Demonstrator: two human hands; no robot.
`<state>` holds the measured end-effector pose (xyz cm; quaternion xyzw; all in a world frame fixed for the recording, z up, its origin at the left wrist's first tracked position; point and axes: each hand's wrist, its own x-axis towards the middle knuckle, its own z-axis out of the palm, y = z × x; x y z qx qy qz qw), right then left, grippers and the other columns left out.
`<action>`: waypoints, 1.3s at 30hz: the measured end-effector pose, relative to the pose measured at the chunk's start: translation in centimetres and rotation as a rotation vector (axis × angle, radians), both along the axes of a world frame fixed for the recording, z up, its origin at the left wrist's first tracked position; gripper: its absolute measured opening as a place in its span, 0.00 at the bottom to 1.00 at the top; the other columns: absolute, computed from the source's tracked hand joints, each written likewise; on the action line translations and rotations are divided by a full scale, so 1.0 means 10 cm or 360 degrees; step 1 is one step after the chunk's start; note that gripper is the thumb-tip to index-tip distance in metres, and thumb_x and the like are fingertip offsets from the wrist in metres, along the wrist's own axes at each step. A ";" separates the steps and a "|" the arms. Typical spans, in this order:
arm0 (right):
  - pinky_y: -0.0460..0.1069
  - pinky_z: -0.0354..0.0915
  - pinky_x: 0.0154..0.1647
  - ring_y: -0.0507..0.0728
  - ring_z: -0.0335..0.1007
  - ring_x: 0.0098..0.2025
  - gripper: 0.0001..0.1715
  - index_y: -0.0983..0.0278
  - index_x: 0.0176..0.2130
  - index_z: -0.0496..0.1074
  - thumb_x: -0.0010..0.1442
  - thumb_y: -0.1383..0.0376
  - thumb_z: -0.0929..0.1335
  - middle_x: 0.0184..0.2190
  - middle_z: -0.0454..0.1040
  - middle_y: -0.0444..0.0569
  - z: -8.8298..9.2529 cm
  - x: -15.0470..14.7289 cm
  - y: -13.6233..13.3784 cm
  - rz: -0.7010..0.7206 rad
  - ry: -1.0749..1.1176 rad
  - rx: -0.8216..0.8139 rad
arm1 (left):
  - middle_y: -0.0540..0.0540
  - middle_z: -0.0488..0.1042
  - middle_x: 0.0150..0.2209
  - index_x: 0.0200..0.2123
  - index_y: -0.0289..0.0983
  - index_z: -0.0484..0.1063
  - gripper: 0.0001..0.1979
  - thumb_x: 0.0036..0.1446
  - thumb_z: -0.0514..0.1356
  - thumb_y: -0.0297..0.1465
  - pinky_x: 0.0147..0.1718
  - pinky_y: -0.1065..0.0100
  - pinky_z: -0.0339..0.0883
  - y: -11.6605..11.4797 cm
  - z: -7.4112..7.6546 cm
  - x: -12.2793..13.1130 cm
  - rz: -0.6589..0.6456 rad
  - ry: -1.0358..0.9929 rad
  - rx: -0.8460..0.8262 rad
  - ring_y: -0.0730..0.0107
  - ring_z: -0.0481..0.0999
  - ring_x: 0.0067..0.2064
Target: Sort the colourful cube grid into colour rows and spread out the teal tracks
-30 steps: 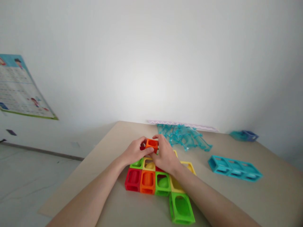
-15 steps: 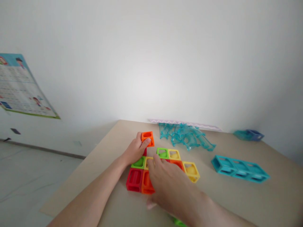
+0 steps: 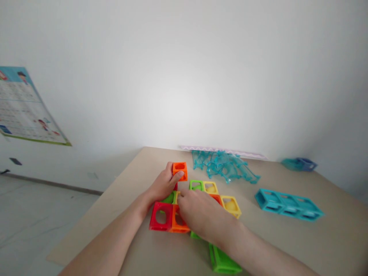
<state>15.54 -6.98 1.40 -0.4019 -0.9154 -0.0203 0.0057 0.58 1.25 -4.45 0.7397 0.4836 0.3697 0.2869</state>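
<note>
A cluster of red, orange, green and yellow hollow cube blocks (image 3: 161,217) lies on the beige table (image 3: 287,245). My left hand (image 3: 163,185) is closed around a single orange cube (image 3: 180,170) held at the cluster's far left corner, thumb on its near face. My right hand (image 3: 201,216) lies palm down over the middle of the cluster, fingers pointing left and touching the blocks; whether it grips one is hidden. A long green block (image 3: 222,261) sticks out at the near side beneath my right wrist.
A pile of clear teal track pieces (image 3: 225,167) lies at the table's far edge. A long teal block frame (image 3: 289,204) sits to the right, a small blue-teal piece (image 3: 300,164) by the wall. A poster (image 3: 21,109) hangs at the left.
My right hand let go of the orange cube and came back to rest on the cluster's middle. My left hand moved the orange cube slightly left and away.
</note>
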 end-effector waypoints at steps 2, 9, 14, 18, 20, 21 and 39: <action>0.49 0.63 0.30 0.59 0.73 0.33 0.10 0.66 0.33 0.75 0.60 0.69 0.64 0.32 0.75 0.52 0.02 0.02 0.03 -0.0043 0.0040 -0.0031 | 0.50 0.69 0.29 0.37 0.40 0.58 0.14 0.61 0.50 0.45 0.32 0.66 0.61 0.01 0.00 0.00 -0.0004 0.0012 -0.0011 0.65 0.70 0.31; 0.50 0.63 0.30 0.59 0.73 0.34 0.14 0.64 0.41 0.74 0.62 0.71 0.61 0.34 0.75 0.52 0.07 0.03 -0.08 0.0055 0.0061 -0.0007 | 0.51 0.69 0.30 0.36 0.39 0.61 0.16 0.61 0.50 0.46 0.33 0.66 0.63 0.03 0.02 -0.01 0.0023 -0.0109 -0.0017 0.67 0.70 0.32; 0.50 0.65 0.28 0.60 0.74 0.33 0.11 0.69 0.39 0.73 0.58 0.75 0.63 0.34 0.75 0.56 -0.03 -0.05 -0.07 -0.0036 -0.0002 0.0098 | 0.48 0.71 0.31 0.37 0.38 0.63 0.20 0.61 0.47 0.49 0.34 0.66 0.64 -0.03 0.05 0.05 0.0193 -0.0199 -0.0050 0.66 0.72 0.34; 0.49 0.67 0.30 0.58 0.73 0.32 0.10 0.69 0.33 0.73 0.55 0.77 0.64 0.31 0.75 0.54 -0.08 -0.05 -0.02 0.0070 -0.0033 0.0150 | 0.47 0.71 0.30 0.36 0.39 0.58 0.18 0.60 0.50 0.48 0.30 0.64 0.62 -0.11 0.04 0.13 0.0181 0.0106 0.0025 0.62 0.73 0.31; 0.48 0.66 0.29 0.58 0.72 0.31 0.10 0.69 0.33 0.73 0.54 0.78 0.64 0.31 0.74 0.54 -0.09 -0.05 -0.02 0.0130 -0.0055 0.0199 | 0.46 0.72 0.29 0.36 0.39 0.57 0.17 0.60 0.50 0.48 0.30 0.64 0.62 -0.14 0.04 0.14 0.0161 0.0201 0.0038 0.61 0.73 0.31; 0.48 0.66 0.28 0.58 0.72 0.31 0.11 0.69 0.33 0.72 0.54 0.79 0.63 0.31 0.74 0.54 -0.09 -0.06 -0.02 0.0148 -0.0064 0.0224 | 0.46 0.72 0.29 0.36 0.40 0.56 0.17 0.60 0.49 0.48 0.29 0.64 0.62 -0.14 0.04 0.15 0.0157 0.0226 0.0034 0.60 0.74 0.31; 0.48 0.64 0.21 0.58 0.69 0.30 0.16 0.72 0.42 0.71 0.55 0.79 0.62 0.32 0.71 0.54 -0.19 -0.13 -0.21 -0.0046 -0.0127 0.0514 | 0.45 0.74 0.29 0.36 0.39 0.59 0.17 0.59 0.52 0.48 0.28 0.65 0.63 -0.13 0.03 0.12 0.0169 0.0257 0.0084 0.60 0.75 0.31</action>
